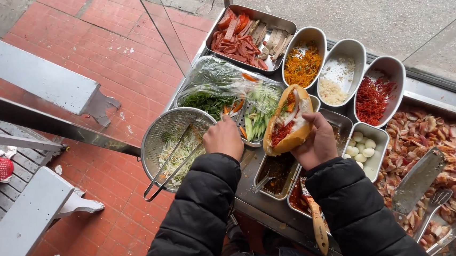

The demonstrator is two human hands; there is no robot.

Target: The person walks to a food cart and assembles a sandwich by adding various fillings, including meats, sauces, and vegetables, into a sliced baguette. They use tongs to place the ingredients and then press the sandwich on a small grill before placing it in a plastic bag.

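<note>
My right hand (pixel 317 143) grips a split bread roll (pixel 287 119) stuffed with meat, red shreds and vegetable strips, held above the metal trays. My left hand (pixel 223 138) is closed at the rim of a round metal strainer (pixel 160 131) that holds pale shredded vegetables, and its fingers touch the handle end of metal tongs (pixel 167 167) lying across the strainer. Whether that hand grips the tongs or pinches some of the shreds is hidden by the knuckles. Both arms wear black padded sleeves.
Metal trays hold sliced meats (pixel 240 39), bagged herbs and cucumber (pixel 225 88), orange shreds (pixel 302 64), pale crumbs (pixel 334 86), red shreds (pixel 373 99), small white eggs (pixel 362 148) and dark sauce (pixel 279 170). At right, chopped meat (pixel 443 145) with spatulas. Red brick paving lies at left.
</note>
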